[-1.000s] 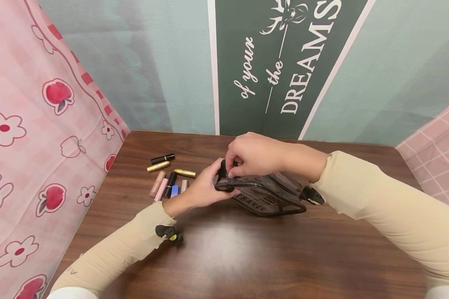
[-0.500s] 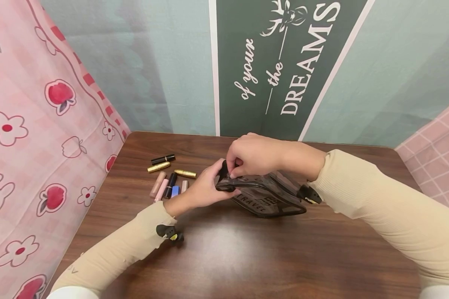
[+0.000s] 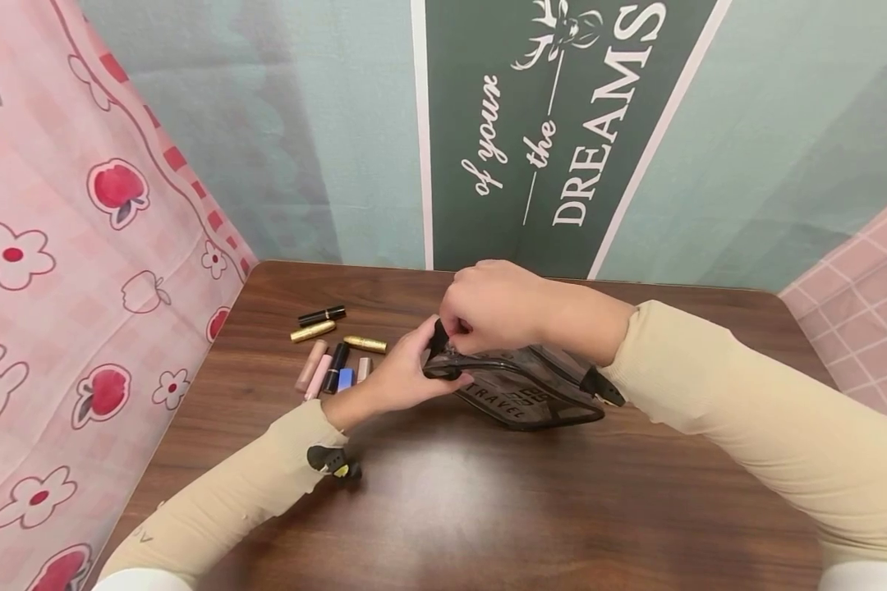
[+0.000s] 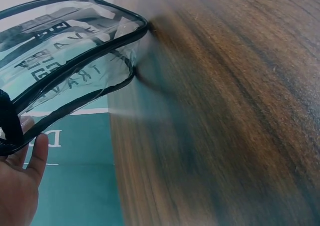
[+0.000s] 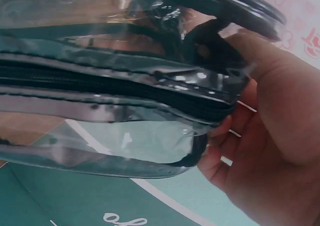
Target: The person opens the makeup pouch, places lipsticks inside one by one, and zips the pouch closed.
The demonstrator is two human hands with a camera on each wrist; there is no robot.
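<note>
A see-through toiletry bag (image 3: 525, 402) with black trim and "TRAVEL" lettering is held tilted over the table. My left hand (image 3: 399, 369) grips its left end, thumb on the near side and fingers behind. At the top of that end, beside the zipper, my right hand (image 3: 495, 308) pinches with curled fingers; the exact spot between the fingertips is hidden. The right wrist view shows the dark zipper (image 5: 115, 88) running along the bag up to its held end. In the left wrist view, fingers (image 4: 37, 156) hold the bag's black-edged end.
Left of the bag, several lipstick-like tubes lie on the brown wooden table (image 3: 443, 509): black (image 3: 321, 315), gold (image 3: 313, 331), pink (image 3: 318, 377) and a blue one (image 3: 346, 377) among them. Patterned cloth (image 3: 118, 193) hangs at the left, a teal wall hanging behind.
My right hand has shifted slightly left and turned a little at the bag's end. The left hand, the bag and the tubes stay nearly where they were.
</note>
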